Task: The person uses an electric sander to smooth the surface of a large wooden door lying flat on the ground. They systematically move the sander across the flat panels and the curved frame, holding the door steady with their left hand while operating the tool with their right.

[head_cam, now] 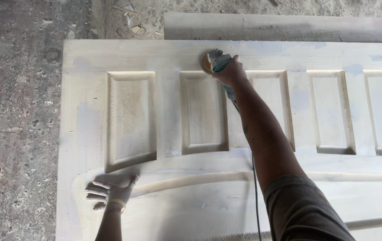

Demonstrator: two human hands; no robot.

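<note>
Nearest, at the lower edge: left hand (110, 192) in a pale glove, pressed flat and spread wide on the white panelled door (173, 209), fingers pointing left, thumb angled up toward a curved raised moulding (191, 179). Holding nothing, only bearing down on the bare surface just below the leftmost recessed panel (130, 118). Beside it to the right, a dark sleeve (304, 209) and bare forearm stretched long and straight toward the far rail.

No packages, labels or signs to be seen anywhere.

Further out: a row of five sunken rectangular panels across the door, flat rails between them giving open room. Left edge of the door running straight down, with rough grey concrete floor (17, 120) beyond it. A thin cable (255, 192) trailing down along the arm.

Farther still: right hand (230, 71) wrapped tight around a teal sander (216, 61), its orange-rimmed disc flat on the top rail, between the second and third panels. Past the far edge, a long grey board (284, 27) lying parallel, debris on the floor beside it.
</note>
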